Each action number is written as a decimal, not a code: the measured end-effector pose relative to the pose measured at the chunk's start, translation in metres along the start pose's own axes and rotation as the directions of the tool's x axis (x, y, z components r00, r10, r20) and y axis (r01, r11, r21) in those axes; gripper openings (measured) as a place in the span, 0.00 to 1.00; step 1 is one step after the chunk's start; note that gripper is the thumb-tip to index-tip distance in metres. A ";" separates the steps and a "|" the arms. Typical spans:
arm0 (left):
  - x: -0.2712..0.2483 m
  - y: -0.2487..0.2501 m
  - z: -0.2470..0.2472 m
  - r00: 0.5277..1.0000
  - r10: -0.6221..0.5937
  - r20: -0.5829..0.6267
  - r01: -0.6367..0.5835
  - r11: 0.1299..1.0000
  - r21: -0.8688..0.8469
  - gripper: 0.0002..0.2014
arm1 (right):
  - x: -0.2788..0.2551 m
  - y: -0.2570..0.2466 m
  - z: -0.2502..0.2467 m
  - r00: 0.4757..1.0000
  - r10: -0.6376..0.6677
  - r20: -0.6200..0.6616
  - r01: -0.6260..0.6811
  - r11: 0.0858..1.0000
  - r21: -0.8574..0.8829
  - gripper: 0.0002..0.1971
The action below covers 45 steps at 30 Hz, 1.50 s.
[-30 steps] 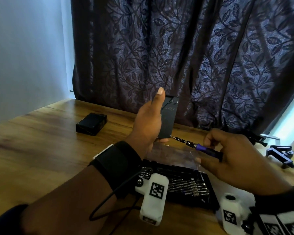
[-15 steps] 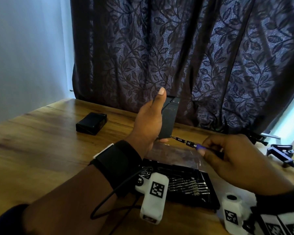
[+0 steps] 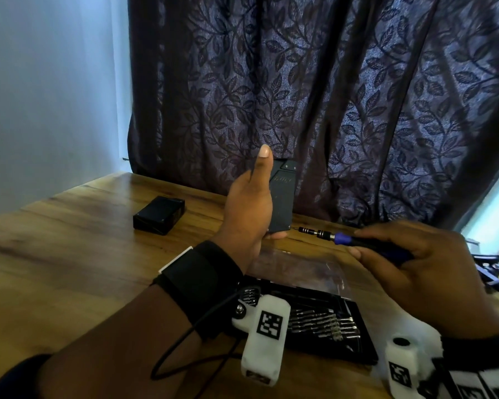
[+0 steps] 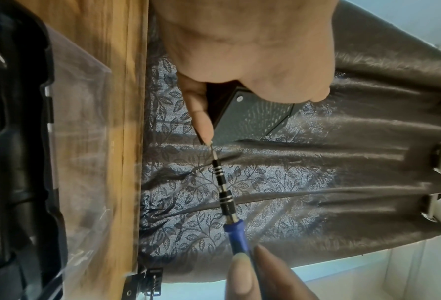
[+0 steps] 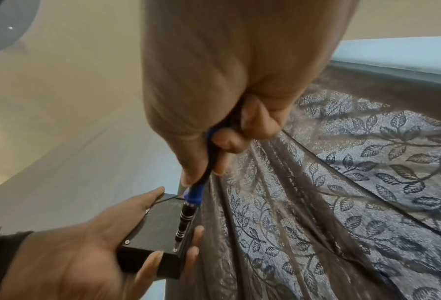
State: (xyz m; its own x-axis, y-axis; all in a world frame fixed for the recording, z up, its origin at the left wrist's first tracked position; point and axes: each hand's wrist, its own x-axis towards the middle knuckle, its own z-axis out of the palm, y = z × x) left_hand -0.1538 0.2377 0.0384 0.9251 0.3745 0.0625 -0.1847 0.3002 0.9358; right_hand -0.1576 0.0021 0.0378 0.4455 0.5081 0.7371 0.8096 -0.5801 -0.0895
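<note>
The left grip (image 3: 249, 208) is clamped on a flat black box (image 3: 283, 201), thumb straight up one edge and fingers curled round the other, holding it upright above the tabletop (image 3: 69, 254). The right grip (image 3: 424, 263) pinches a blue-collared screwdriver (image 3: 342, 239) by its handle. The bit tip sits at a screw in the box's lower corner, just beside the left fingertips. A bit case (image 3: 366, 338) lies below both grips, and a small black block (image 3: 159, 216) lies well left of the left one.
</note>
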 end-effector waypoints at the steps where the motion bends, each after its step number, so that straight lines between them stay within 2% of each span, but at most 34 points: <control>1: 0.000 0.000 0.000 1.000 -0.003 0.001 0.003 1.000 -0.004 0.35 | 0.000 -0.002 0.000 1.000 -0.009 0.012 0.009 1.000 -0.001 0.12; 5: 0.002 0.001 -0.003 1.000 -0.028 0.004 0.028 0.999 -0.020 0.36 | 0.000 -0.003 0.003 0.996 -0.033 0.082 0.038 0.997 -0.062 0.12; 9: 0.006 -0.002 -0.003 0.998 -0.066 0.016 0.066 0.997 -0.031 0.38 | 0.000 -0.004 0.005 0.998 -0.003 0.062 0.009 0.995 -0.095 0.08; 16: 0.013 -0.011 0.000 0.996 -0.069 0.049 0.071 0.997 -0.029 0.47 | 0.001 -0.004 0.001 0.991 0.069 0.113 -0.056 0.992 -0.116 0.17; 19: 0.012 -0.009 -0.001 0.997 -0.064 0.040 0.066 0.997 -0.043 0.44 | 0.002 -0.005 0.001 0.986 0.109 0.129 -0.091 0.986 -0.136 0.19; 22: 0.011 -0.007 -0.001 0.997 -0.068 0.040 0.069 0.997 -0.034 0.42 | 0.002 -0.010 -0.002 0.983 0.123 0.135 -0.122 0.992 -0.017 0.09; 25: 0.009 -0.008 0.000 0.997 -0.063 0.052 0.064 0.998 -0.019 0.40 | 0.002 -0.009 -0.001 0.986 0.102 0.132 -0.105 0.994 0.017 0.08; 31: 0.007 -0.010 0.001 0.997 -0.063 0.052 0.062 0.998 0.017 0.37 | 0.000 0.003 0.003 0.987 0.108 0.120 -0.097 0.991 -0.096 0.18; 35: 0.004 -0.009 0.002 0.997 -0.068 0.047 0.067 0.998 0.018 0.37 | 0.001 0.007 0.004 0.986 0.112 0.126 -0.095 0.987 -0.129 0.21; 37: 0.004 -0.010 0.002 0.997 -0.071 0.044 0.070 0.997 0.031 0.37 | 0.000 0.006 0.003 0.985 0.113 0.133 -0.100 0.990 -0.104 0.19; 40: 0.002 -0.012 0.004 0.996 -0.077 0.044 0.075 0.996 0.055 0.39 | 0.000 0.006 0.004 0.981 0.123 0.147 -0.117 0.992 -0.045 0.10; 45: 0.001 -0.014 0.005 0.996 -0.075 0.054 0.072 0.996 0.047 0.37 | 0.000 0.007 0.004 0.984 0.104 0.148 -0.101 0.994 -0.030 0.10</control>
State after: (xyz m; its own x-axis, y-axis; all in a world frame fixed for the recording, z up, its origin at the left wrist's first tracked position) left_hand -0.1485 0.2294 0.0267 0.9529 0.3031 0.0110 -0.1016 0.2847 0.9532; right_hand -0.1503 0.0008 0.0346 0.5791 0.5331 0.6168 0.7485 -0.6475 -0.1431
